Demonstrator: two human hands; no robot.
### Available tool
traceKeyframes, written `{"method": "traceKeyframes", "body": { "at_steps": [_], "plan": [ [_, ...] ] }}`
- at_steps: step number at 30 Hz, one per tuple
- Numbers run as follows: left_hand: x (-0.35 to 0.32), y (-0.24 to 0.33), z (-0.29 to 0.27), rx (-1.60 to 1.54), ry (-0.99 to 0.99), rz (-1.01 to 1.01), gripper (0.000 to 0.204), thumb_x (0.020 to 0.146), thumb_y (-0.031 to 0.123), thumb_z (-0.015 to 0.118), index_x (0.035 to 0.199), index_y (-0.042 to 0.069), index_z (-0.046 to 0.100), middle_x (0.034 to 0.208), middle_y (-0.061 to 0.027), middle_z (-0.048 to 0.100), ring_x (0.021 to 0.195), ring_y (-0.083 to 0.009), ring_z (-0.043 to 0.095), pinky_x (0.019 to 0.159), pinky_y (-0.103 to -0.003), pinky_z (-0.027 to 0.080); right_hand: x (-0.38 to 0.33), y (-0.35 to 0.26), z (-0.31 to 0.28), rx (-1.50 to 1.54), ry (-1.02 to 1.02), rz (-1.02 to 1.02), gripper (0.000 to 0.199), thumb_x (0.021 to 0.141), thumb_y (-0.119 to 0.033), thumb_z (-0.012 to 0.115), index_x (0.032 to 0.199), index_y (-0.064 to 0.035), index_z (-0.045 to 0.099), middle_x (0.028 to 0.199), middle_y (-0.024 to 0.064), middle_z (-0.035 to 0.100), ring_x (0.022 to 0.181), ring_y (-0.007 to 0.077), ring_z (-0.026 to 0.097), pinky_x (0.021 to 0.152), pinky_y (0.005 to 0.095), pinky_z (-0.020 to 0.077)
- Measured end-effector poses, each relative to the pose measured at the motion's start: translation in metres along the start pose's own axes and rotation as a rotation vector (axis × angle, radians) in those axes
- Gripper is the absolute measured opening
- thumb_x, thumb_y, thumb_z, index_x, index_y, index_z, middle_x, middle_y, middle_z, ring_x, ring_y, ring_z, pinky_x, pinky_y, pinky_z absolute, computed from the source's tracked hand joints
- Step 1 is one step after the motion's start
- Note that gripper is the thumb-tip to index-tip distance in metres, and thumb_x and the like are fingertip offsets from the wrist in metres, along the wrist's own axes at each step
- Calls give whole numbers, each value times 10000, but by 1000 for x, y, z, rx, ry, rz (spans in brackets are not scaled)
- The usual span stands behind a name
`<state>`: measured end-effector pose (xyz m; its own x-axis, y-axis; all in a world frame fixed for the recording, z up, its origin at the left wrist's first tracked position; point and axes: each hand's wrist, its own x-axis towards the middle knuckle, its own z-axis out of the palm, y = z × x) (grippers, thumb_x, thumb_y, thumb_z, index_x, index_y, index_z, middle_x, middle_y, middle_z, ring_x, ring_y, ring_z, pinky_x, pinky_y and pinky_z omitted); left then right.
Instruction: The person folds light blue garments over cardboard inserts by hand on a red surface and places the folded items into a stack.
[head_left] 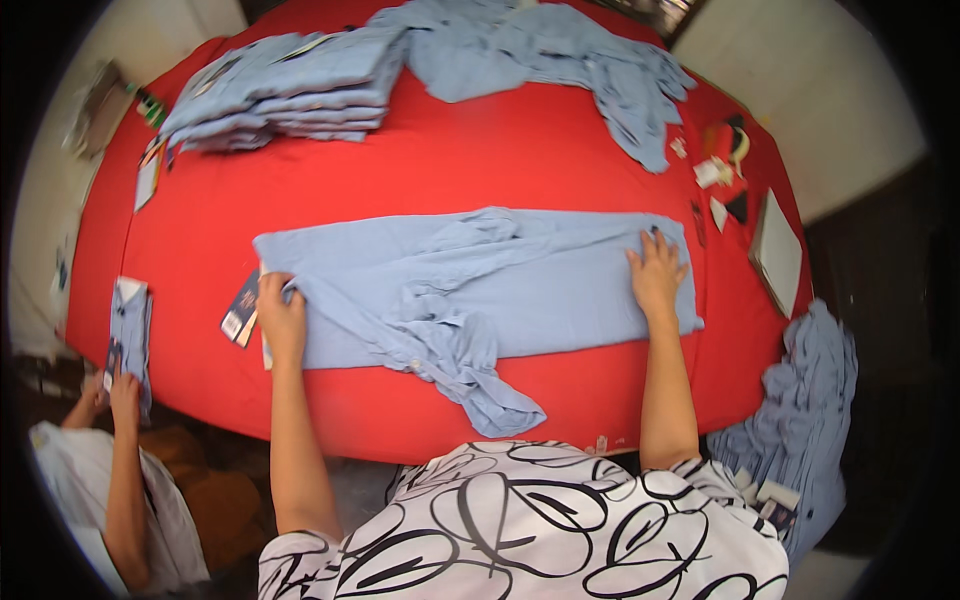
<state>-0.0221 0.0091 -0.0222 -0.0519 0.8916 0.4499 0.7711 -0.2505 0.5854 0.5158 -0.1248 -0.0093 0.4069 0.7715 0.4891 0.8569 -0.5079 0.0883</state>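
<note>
across the middle of the red-covered surface (480, 165) lies a light blue shirt (570, 300), laid out as a long strip, a crumpled sleeve (455, 345) slanting over it and reaching past its near edge. the left hand (282, 305) pinches the fabric at the left end, beside a dark hang tag (241, 308); the right hand (657, 272) rests flat on the right end, fingers spread wide. beyond, a stack of folded shirts (300, 95) sits far left, with a loose heap of blue garments (500, 50) to its right. at the left rim, a co-worker's hand (125, 395) touches a narrow folded shirt (130, 315). more blue cloth (800, 400) bunches at lower right.
</note>
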Motion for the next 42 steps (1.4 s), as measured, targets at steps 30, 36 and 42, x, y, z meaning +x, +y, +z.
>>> {"method": "traceKeyframes", "body": {
  "at_steps": [30, 36, 42],
  "plan": [
    [14, -4, -10, -69, -118, -228, 216, 804, 202, 657, 990, 102, 703, 1030, -55, 671, 969, -288, 622, 884, -413, 435, 105, -186, -167, 1115, -779, -629, 259, 803, -72, 560, 1054, -26, 602, 918, 158, 652, 844, 234, 647, 771, 350, 514],
    [29, 12, -6, -27, -161, -304, 250, 855, 282, 687, 1009, 85, 687, 944, -116, 696, 906, -344, 656, 769, -416, 509, 221, -239, -98, 969, -205, -577, 229, 857, -81, 531, 1050, -2, 627, 928, 193, 682, 886, 313, 656, 799, 358, 490],
    [23, 11, -9, 112, -81, -282, 180, 864, 215, 665, 1008, 108, 674, 937, -109, 699, 850, -319, 658, 746, -414, 497, 137, -210, -172, 1245, -420, -624, 205, 844, -65, 530, 1027, 1, 596, 907, 120, 647, 854, 209, 618, 805, 316, 480]
  ]
}}
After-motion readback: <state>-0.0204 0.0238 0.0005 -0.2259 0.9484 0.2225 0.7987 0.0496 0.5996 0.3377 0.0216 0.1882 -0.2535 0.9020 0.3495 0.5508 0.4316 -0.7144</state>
